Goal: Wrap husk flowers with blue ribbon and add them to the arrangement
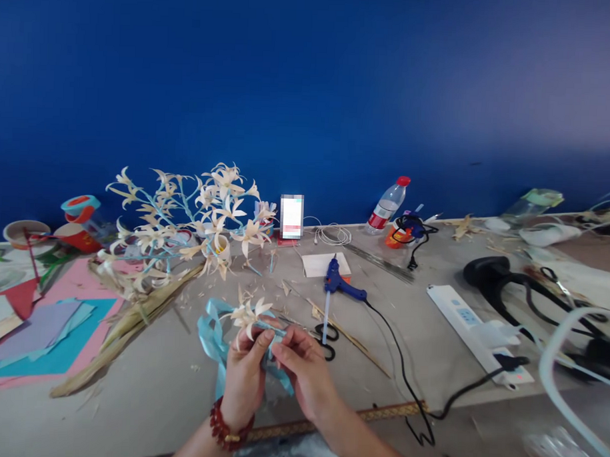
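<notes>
Over a cluttered tabletop (154, 396), I am watching from afar as the left hand (244, 373) is pinching a cream flower sprig (248, 314), its blossoms spreading just above and left of the thumb. The right hand's fingers (286, 356) are gripping the far end of its blue-wrapped stem (270, 327); whether they are also clasping ribbon I cannot tell. Pale blue ribbon (212, 332) is trailing beside the left hand.
</notes>
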